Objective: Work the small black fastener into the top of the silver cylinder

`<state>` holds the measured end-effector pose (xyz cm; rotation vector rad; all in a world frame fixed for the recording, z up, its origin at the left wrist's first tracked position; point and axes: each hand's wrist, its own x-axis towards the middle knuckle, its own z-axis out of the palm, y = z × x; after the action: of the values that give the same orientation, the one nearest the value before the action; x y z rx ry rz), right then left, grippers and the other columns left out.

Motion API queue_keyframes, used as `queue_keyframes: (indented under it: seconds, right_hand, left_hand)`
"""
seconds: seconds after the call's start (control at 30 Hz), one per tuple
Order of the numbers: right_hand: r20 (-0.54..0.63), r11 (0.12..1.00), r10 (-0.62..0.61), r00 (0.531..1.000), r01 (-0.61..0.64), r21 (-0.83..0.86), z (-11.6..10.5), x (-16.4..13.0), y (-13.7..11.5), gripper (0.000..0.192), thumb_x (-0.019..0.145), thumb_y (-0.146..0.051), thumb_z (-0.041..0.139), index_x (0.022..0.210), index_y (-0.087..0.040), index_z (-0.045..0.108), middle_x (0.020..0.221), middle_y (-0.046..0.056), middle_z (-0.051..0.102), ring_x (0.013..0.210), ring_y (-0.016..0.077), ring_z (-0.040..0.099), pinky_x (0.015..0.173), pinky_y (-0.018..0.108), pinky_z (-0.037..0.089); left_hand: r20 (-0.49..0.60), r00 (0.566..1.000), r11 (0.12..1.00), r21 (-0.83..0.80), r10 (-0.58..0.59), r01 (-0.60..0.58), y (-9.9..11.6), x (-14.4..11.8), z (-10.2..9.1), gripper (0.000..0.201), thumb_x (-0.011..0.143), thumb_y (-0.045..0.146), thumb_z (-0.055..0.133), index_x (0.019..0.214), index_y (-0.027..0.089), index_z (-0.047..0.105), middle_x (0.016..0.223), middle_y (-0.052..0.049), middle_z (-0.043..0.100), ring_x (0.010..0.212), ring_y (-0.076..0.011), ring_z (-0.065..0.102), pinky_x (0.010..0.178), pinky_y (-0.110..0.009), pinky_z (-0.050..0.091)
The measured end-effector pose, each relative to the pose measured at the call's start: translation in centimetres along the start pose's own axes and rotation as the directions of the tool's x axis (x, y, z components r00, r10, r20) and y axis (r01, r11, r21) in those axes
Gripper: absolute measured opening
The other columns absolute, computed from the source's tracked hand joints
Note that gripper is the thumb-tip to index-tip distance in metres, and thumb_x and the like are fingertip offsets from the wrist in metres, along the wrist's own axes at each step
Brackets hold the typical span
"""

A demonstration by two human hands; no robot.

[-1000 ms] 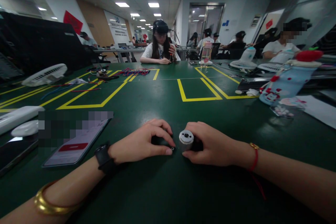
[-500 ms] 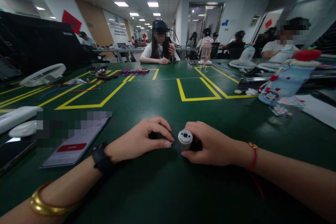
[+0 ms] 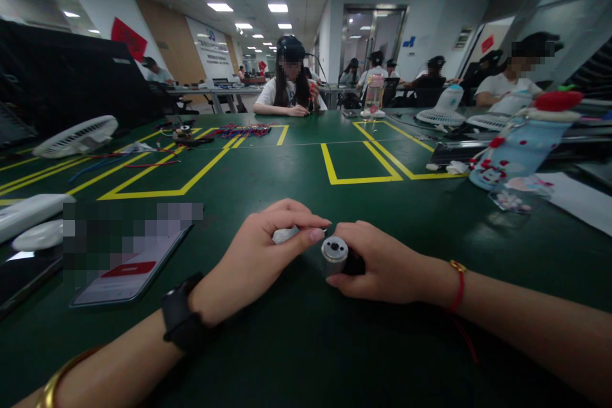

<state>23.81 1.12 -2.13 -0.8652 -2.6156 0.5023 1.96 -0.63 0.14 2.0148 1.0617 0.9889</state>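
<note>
Pinching a small pale part (image 3: pixel 285 234) in the left hand (image 3: pixel 261 255) just left of frame centre, gripping the silver cylinder (image 3: pixel 334 254) upright with the right hand (image 3: pixel 382 261), seemingly mid-fitting, lining up tip to top hole next

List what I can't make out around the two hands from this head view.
- Small white piece in left hand: fingers cover most; shape unclear.
- Silver metal cylinder in right hand: rear body hidden by palm.
- Phone on the table: screen partly blurred.
- Left wrist's gold bangle: cut by frame edge.
</note>
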Motion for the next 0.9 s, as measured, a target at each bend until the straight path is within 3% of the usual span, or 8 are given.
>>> queue_keyframes:
  seconds: [0.17, 0.63, 0.9]
  right_hand:
    - [0.004, 1.0, 0.013, 1.0, -0.013, -0.002, 0.15, -0.06, 0.15, 0.03, 0.078, -0.035, 0.068, 0.1, -0.017, 0.056, 0.09, 0.005, 0.061, 0.079, 0.019, 0.053, 0.07, 0.032, 0.038]
    - [-0.007, 1.0, 0.003, 1.0, -0.003, 0.024, 0.17, -0.13, 0.16, 0.032, 0.078, -0.035, 0.068, 0.103, -0.018, 0.057, 0.091, 0.005, 0.062, 0.079, 0.0188, 0.054, 0.07, 0.032, 0.039]
    - [-0.013, 1.0, 0.005, 1.0, -0.005, -0.016, 0.02, 0.0, -0.13, 0.025, 0.076, -0.033, 0.069, 0.091, -0.018, 0.055, 0.085, 0.002, 0.06, 0.073, 0.0166, 0.049, 0.067, 0.031, 0.037]
  left_hand:
    - [0.018, 1.0, 0.999, 0.048, 0.023, -0.024, 0.41, -0.31, 0.83, 0.018, 0.09, 0.023, 0.061, 0.102, 0.026, 0.073, 0.1, -0.002, 0.064, 0.093, -0.0166, 0.06, 0.084, -0.03, 0.047]
    - [0.055, 0.998, 0.996, 0.083, 0.036, -0.041, 0.43, -0.33, 0.93, 0.019, 0.091, 0.023, 0.059, 0.104, 0.028, 0.073, 0.1, 0.0, 0.063, 0.093, -0.0139, 0.06, 0.082, -0.027, 0.046]
    - [0.032, 0.999, 0.998, 0.068, -0.019, 0.017, -0.03, -0.03, 0.34, 0.018, 0.091, 0.023, 0.058, 0.102, 0.024, 0.073, 0.101, -0.002, 0.066, 0.096, -0.0169, 0.061, 0.087, -0.03, 0.046]
